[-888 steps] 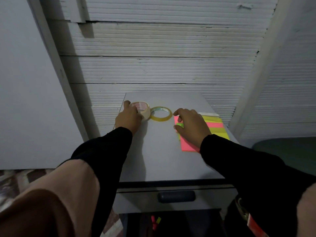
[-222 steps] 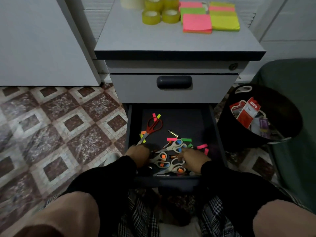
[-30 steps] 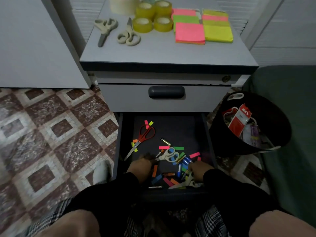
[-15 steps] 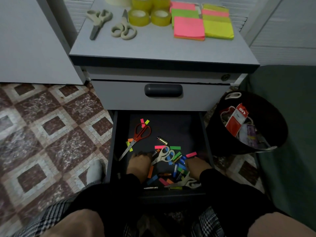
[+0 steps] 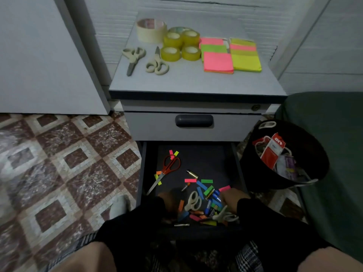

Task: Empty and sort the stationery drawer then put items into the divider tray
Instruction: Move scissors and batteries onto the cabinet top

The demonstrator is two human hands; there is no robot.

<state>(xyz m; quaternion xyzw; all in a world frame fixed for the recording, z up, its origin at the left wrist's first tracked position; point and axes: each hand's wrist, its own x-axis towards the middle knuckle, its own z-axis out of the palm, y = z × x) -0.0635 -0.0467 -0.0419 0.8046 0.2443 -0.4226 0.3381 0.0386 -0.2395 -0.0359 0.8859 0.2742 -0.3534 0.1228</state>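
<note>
Pale scissors (image 5: pixel 193 201) now lie nearer the left hand (image 5: pixel 170 201).

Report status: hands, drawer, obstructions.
Both hands, left and right, down in open drawer; grips unclear. Red scissors and flags remain. Nothing blocking.

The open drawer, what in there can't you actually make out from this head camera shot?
- Left hand: in shadow in the head view; its grip cannot be told.
- Right hand: fingers buried in the clutter; whether it holds anything is unclear.
- Small coloured items: too small and dim to identify.
- Front of the open drawer: hidden by the black sleeves.
- Divider tray: not in view.
</note>
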